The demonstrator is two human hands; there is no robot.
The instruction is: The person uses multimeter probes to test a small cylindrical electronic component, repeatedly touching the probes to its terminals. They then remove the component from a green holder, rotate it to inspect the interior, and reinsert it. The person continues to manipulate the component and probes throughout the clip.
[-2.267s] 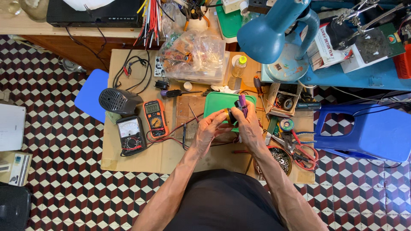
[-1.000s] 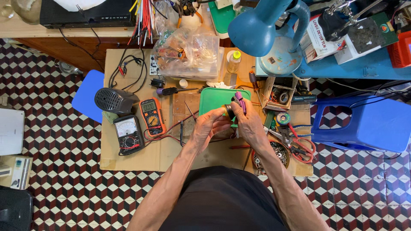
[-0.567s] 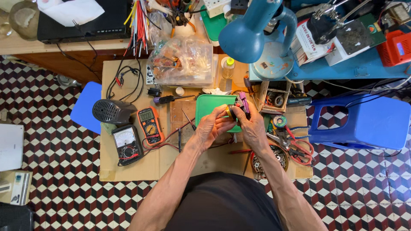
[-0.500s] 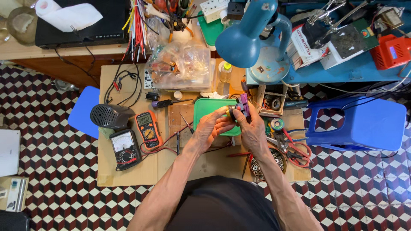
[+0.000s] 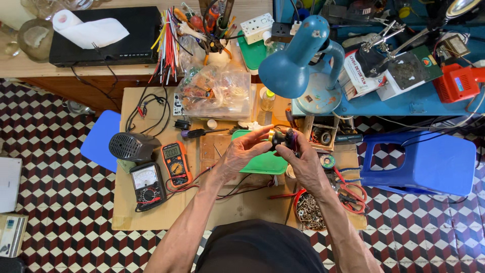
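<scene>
Hands [image 5: 275,156], blue lamp [image 5: 290,68] above, multimeters [image 5: 161,174] left

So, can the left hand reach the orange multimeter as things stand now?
Probably yes, but not freely: the left hand and right hand together hold a small dark part. The orange multimeter lies uncovered just left of the forearm, with only thin wires between.

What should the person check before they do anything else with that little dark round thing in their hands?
1. Both hands on the small dark round part with a brass ring: ok, left hand and right hand both pinch it.
2. Part held above the green plastic tray: ok.
3. Orange digital multimeter within sight: ok.
4. Red and black wires away from the part: cannot tell.
5. Blue desk lamp switched on: cannot tell.
</scene>
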